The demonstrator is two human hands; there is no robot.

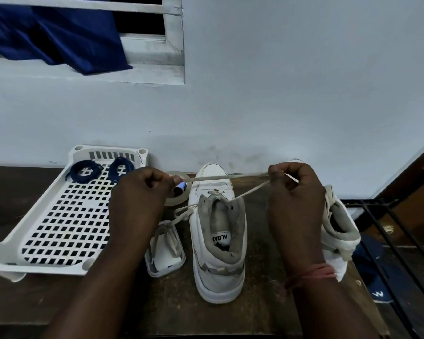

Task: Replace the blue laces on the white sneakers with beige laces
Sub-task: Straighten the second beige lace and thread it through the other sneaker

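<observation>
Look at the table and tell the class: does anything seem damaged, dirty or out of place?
Yes. The grey collar lining of the middle sneaker is smudged with dark marks, and the white tray has a crack at its far right corner. The second sneaker sits tilted at the table's right edge.

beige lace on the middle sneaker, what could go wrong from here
1. Both hands, left and right, pinch the beige lace taut above the middle sneaker; a hard pull might tip the shoe or leave uneven ends.
2. The slack loop trails over the clear packet and could snag or drag it.
3. The tape roll sits just under the left hand and could get knocked.
</observation>
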